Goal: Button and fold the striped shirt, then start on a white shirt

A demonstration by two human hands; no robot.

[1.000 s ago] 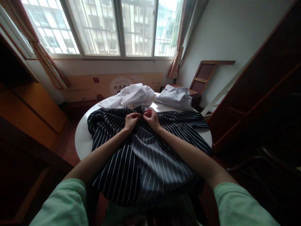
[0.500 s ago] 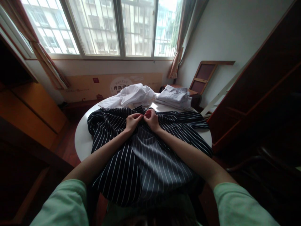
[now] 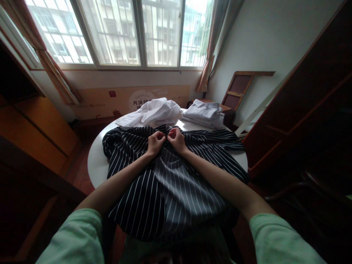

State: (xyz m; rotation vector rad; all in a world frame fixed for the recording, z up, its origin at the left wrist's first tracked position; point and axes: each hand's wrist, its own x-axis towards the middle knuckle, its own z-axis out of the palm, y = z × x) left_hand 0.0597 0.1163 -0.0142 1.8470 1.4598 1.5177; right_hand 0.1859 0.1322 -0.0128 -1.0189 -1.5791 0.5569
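Note:
A black shirt with white stripes (image 3: 140,198) lies spread over the round table, its lower edge hanging over the near side. The greyer inner side of the cloth shows in the middle. Near the collar, my left hand (image 3: 156,142) pinches the shirt's front edge between thumb and fingers. My right hand (image 3: 176,140) is closed on the opposite edge, its fingertips almost meeting the left ones. Whatever small part sits between the fingertips is too small to make out.
Beyond the shirt, a loose white garment (image 3: 159,112) and a folded white stack of clothes (image 3: 203,113) rest on the white table (image 3: 96,161). A wooden chair (image 3: 238,90) stands at the back right, by the wall. A dark wooden door (image 3: 297,99) rises on the right.
Both hands stay at the collar area. The left fingers have curled a little more, and the fingertips have shifted slightly on the cloth.

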